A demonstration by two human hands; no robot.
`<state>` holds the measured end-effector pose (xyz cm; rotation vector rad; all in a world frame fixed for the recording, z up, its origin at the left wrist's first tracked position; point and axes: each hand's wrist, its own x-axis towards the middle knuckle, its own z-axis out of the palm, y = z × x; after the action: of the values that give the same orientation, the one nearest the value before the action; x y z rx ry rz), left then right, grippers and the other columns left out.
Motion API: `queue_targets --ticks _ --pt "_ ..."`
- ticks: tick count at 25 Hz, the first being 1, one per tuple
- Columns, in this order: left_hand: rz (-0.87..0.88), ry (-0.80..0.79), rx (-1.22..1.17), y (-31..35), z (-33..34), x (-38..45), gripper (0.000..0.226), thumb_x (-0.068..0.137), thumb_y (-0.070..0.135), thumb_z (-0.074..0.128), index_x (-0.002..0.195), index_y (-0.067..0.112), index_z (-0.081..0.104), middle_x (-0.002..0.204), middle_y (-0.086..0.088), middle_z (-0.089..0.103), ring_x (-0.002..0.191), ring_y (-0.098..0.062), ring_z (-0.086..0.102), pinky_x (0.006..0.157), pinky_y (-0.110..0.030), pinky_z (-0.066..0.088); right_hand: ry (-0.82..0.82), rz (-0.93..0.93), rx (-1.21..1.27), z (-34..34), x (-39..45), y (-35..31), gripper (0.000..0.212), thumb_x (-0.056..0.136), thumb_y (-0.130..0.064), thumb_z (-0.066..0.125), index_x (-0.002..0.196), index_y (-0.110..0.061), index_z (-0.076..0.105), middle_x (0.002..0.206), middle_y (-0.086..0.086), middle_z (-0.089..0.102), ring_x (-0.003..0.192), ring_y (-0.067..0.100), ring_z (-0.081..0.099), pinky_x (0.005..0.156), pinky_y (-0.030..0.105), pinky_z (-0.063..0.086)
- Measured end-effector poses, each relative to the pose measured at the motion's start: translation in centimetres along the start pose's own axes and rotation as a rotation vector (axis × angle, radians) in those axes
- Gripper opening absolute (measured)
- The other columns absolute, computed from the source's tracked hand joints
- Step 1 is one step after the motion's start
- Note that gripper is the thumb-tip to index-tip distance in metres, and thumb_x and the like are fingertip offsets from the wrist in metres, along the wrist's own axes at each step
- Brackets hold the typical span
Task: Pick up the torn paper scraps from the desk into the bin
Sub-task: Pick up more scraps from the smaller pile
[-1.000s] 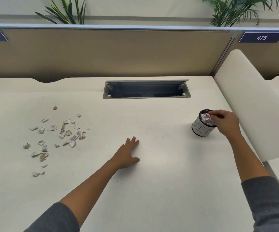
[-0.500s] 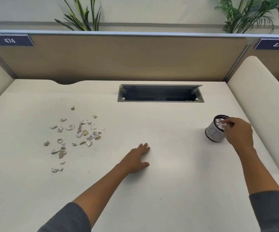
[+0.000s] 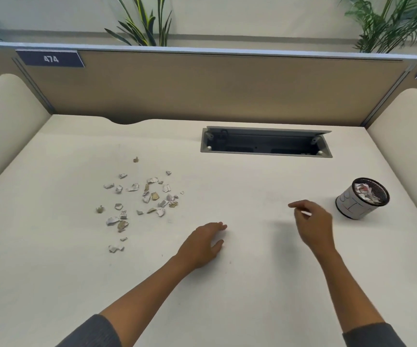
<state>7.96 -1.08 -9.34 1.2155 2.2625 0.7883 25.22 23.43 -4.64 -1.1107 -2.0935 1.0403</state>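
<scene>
- The torn paper scraps [image 3: 141, 200] lie loose on the left half of the tabletop [image 3: 252, 284]. They form an uneven patch whose long axis runs from a lone far piece near the middle-left down toward a near piece at the lower left of the cluster. Single scraps are too small to tell which way each one points.
- The bin [image 3: 361, 199] is a small round cup with a white wall and a dark mesh rim. It stands at the right side of the tabletop, its mouth leaning toward the right in this wide view. Crumpled paper shows inside it.
- The right hand [image 3: 313, 225] hovers left of the bin and apart from it, fingers loosely curled and thumb near forefinger. Its grip looks empty, with nothing visibly held.
- Half a second ago that hand was at the bin's rim, over its mouth; it has since come away to the left, toward the middle of the tabletop.
- The left hand [image 3: 202, 245] rests palm down on the tabletop, fingers extended toward the far side, grip released. It lies right of the scraps, not touching them, in much the same place and pose as before.
- The scrap cluster looks unchanged from the earlier frames.
- A recessed cable box [image 3: 266, 142] sits in the far tabletop, open. A partition [image 3: 215, 88] labelled 474 stands behind.
</scene>
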Motion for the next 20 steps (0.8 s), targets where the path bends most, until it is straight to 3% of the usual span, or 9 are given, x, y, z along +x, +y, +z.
queue_targets --ticks 4,9,13,16,20 --pt "-0.085 0.2 0.035 -3.0 -3.7 -1.4 0.049 0.092 0.023 0.058 0.14 0.023 0.048 0.151 0.006 0.041 0.143 -0.009 0.03 0.115 -0.018 0.019 -0.163 0.019 0.09 6.1 -3.5 -2.4 0.026 0.087 0.002 0.058 0.091 -0.019 0.072 0.099 -0.005 0.071 0.09 -0.001 0.064 0.074 0.006 0.048" --pt "-0.274 0.338 0.044 -8.2 -9.4 -4.0 0.063 0.088 0.024 0.064 0.145 0.018 0.039 0.155 0.002 0.027 0.144 -0.014 0.026 0.111 -0.032 0.033 -0.437 -0.025 0.094 13.0 -5.1 -6.3 0.025 0.088 -0.005 0.061 0.108 -0.018 0.066 0.111 -0.008 0.064 0.103 0.004 0.061 0.087 0.016 0.051" --pt "-0.367 0.295 0.079 -11.6 -11.2 -6.8 0.068 0.089 0.025 0.063 0.149 0.015 0.032 0.16 0.001 0.018 0.149 -0.014 0.015 0.114 -0.032 0.027 -0.618 -0.176 -0.027 18.5 -4.8 -9.1 0.042 0.086 -0.017 0.066 0.126 -0.02 0.055 0.129 -0.005 0.054 0.115 0.012 0.054 0.1 0.027 0.046" --pt "-0.308 0.224 0.118 -12.3 -10.9 -7.0 0.07 0.091 0.028 0.06 0.151 0.018 0.025 0.162 0.004 0.01 0.15 -0.012 0.003 0.12 -0.034 0.022 -0.702 -0.314 -0.134 21.9 -4.1 -11.4 0.059 0.085 -0.023 0.068 0.138 -0.021 0.044 0.144 -0.003 0.04 0.131 0.013 0.043 0.109 0.028 0.036" --pt "-0.256 0.162 0.123 -11.3 -10.1 -4.8 0.068 0.093 0.027 0.056 0.152 0.019 0.022 0.163 0.003 0.005 0.151 -0.015 0.002 0.117 -0.033 0.022 -0.781 -0.382 -0.264 25.6 -2.7 -12.3 0.069 0.087 -0.024 0.067 0.148 -0.022 0.033 0.159 0.004 0.02 0.144 0.02 0.026 0.115 0.031 0.026"
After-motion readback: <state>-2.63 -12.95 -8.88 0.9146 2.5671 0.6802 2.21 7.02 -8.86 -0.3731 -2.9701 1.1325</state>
